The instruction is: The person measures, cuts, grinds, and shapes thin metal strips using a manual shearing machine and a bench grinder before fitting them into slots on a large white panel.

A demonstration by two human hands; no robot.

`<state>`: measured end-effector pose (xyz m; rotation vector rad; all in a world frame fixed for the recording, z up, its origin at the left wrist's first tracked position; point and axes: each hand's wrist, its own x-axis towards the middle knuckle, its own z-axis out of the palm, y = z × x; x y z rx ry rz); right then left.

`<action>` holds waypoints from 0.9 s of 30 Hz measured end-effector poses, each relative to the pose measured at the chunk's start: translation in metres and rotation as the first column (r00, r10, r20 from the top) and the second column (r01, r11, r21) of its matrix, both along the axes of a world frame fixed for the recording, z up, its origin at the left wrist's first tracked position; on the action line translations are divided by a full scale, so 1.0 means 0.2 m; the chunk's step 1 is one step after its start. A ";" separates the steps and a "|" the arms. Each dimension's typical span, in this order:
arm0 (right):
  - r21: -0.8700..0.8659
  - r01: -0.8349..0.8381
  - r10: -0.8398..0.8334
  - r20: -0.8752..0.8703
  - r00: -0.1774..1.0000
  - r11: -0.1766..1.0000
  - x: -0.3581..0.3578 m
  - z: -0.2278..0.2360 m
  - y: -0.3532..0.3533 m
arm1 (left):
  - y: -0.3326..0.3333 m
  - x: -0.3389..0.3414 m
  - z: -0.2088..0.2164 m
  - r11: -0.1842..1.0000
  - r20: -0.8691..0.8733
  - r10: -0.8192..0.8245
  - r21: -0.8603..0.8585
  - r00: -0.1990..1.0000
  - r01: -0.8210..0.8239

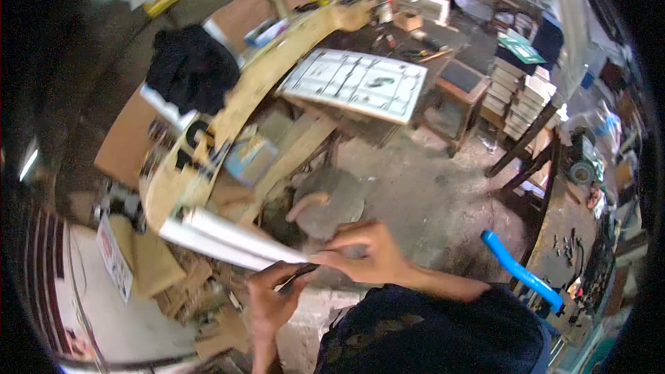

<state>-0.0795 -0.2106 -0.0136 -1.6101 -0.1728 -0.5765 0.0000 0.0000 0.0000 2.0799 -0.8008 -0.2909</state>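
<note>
My left hand (272, 299) is closed, with a small dark piece (303, 271) between thumb and fingers. It is too small and blurred for me to tell its kind. Close beside it, my right hand (367, 255) pinches at the far end of the same dark piece, thumb and forefinger pressed together. Just beyond both hands, a long white strip (228, 241) reaches from the bench end toward my fingertips. Whether it touches them I cannot tell.
A curved wooden bench (249, 114) runs along the left, bearing a black cloth bundle (190, 69). Ahead is a white panel with dark lines (357, 82). A round stool (325, 201) stands on the floor. To the right are a blue tube (523, 270) and a workbench (554, 235).
</note>
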 end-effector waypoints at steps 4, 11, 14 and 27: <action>-0.169 0.471 -0.465 0.076 0.882 0.866 -0.10 0.12 -0.67 | -0.93 0.11 0.04 0.966 0.071 -0.131 -0.214 0.989 0.143; -0.206 0.967 -0.977 -0.186 0.109 0.147 -0.40 0.03 -0.92 | -1.92 0.00 -0.08 0.652 0.080 -0.663 -0.427 0.745 0.626; -0.032 0.999 -0.956 -0.292 0.003 0.013 -0.47 -0.06 -1.05 | -2.22 -0.07 -0.17 0.544 -0.012 -0.786 -0.488 0.618 0.683; -0.320 0.893 -0.832 -0.357 -0.424 -0.318 -0.23 -0.07 -2.03 | -3.40 0.14 -0.35 0.270 -0.167 -0.962 -0.435 0.217 0.859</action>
